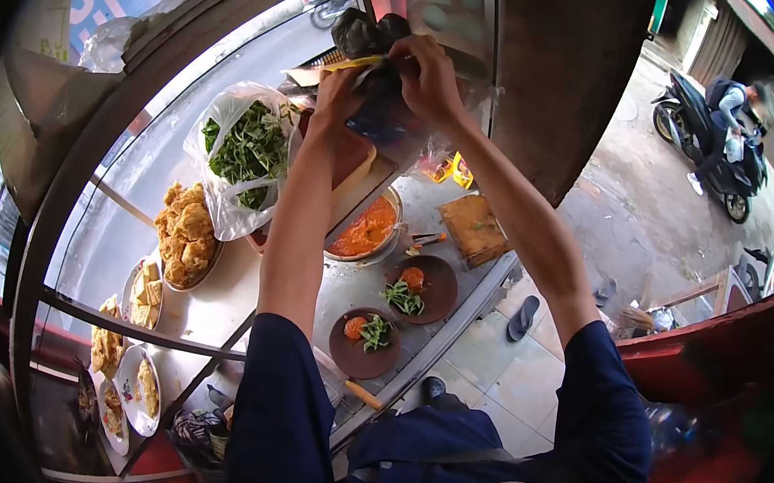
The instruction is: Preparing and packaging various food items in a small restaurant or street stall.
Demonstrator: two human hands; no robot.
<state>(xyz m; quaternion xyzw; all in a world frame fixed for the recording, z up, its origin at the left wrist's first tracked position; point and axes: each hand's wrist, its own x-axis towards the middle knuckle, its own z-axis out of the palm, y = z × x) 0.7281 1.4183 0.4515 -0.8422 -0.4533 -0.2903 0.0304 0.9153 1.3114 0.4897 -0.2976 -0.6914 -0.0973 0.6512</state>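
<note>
Both arms stretch up to the far end of the stall counter. My left hand (pixel 341 95) is closed at a thin yellow-edged packet (pixel 361 62). My right hand (pixel 426 76) has its bent fingers at the packet's right end, against black plastic bags (pixel 368 30); whether it grips anything is hidden. Beneath the hands lies a dark, shiny plastic bag (pixel 383 121). Nearer me stands a bowl of orange-red sambal (pixel 366 229). Two brown plates (pixel 431 269) (pixel 363 361) each bear a dab of sambal and green leaves.
Left stand a clear bag of leafy greens (pixel 248 150), a plate of fried chicken (pixel 186 235) and plates of fried food (pixel 146 293), behind a curved frame (pixel 33 224). A wooden board (pixel 472 229) and knife handle (pixel 364 395) lie on the counter. A person sits on a motorcycle (pixel 713 137) outside.
</note>
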